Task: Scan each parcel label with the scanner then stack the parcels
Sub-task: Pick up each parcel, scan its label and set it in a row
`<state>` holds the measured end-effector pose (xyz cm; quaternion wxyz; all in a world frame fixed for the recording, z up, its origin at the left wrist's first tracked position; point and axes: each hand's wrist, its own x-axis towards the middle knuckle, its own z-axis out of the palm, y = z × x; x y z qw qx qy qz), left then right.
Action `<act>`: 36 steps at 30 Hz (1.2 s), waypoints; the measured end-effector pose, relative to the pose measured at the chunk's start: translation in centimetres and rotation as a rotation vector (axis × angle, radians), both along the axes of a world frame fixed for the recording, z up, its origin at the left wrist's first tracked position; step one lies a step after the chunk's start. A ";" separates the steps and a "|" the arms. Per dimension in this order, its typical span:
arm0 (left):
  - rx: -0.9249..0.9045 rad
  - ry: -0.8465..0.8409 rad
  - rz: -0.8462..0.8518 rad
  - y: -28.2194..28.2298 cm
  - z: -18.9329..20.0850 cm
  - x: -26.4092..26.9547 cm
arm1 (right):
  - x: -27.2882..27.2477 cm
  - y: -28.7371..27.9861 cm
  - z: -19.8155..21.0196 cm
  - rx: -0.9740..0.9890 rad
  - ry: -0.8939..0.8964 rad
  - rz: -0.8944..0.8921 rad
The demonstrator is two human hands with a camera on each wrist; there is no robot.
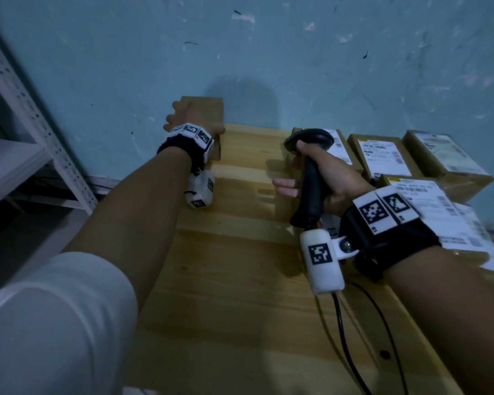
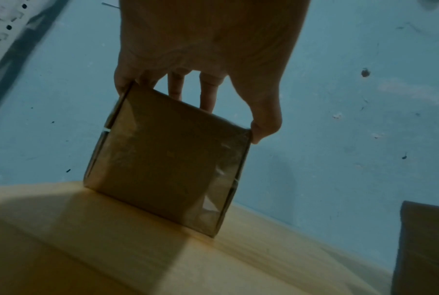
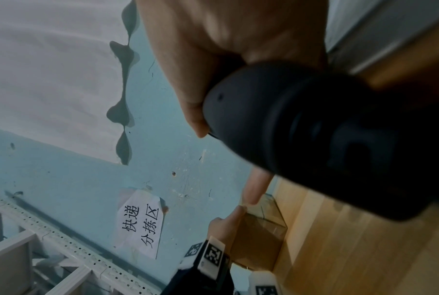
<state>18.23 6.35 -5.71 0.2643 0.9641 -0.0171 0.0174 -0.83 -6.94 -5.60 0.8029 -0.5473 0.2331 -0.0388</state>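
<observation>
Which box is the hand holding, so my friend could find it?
Look at the wooden table against the blue wall. At its far left corner, the left hand holds a brown parcel from above. It stands alone, while the other parcels cluster on the right.

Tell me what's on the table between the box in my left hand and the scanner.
Only bare table, in the head view, between the box and scanner.

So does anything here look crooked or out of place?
One thing: the parcel at the table's far left corner is tipped up on one bottom edge, gripped from above by the left hand. The labelled parcels on the right lie flat. The right hand holds the scanner.
</observation>
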 end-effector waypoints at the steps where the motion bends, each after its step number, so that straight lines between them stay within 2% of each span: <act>1: 0.033 0.029 -0.025 0.0 0.1 -0.5 | 0.0 0.0 0.1 -0.002 0.002 -0.005; 4: 0.097 0.064 -0.162 0.2 0.1 -1.5 | 0.0 0.2 0.3 -0.012 0.006 -0.012; 6: 0.136 0.026 -0.170 0.8 0.5 -2.6 | -0.1 0.4 0.5 -0.004 0.013 -0.019; 13: 0.264 0.141 -0.231 4.0 0.6 -7.7 | -0.7 0.8 1.0 0.015 0.016 -0.034; 17: 0.177 0.165 -0.079 4.9 0.2 -9.9 | -0.7 0.8 1.1 0.022 0.017 -0.040; 24: 0.027 0.215 -0.115 5.9 0.2 -11.6 | -0.3 0.7 1.0 -0.012 0.033 -0.056; 36: -0.184 0.101 -0.102 6.7 -2.1 -13.3 | 0.0 0.5 0.6 -0.044 0.029 -0.076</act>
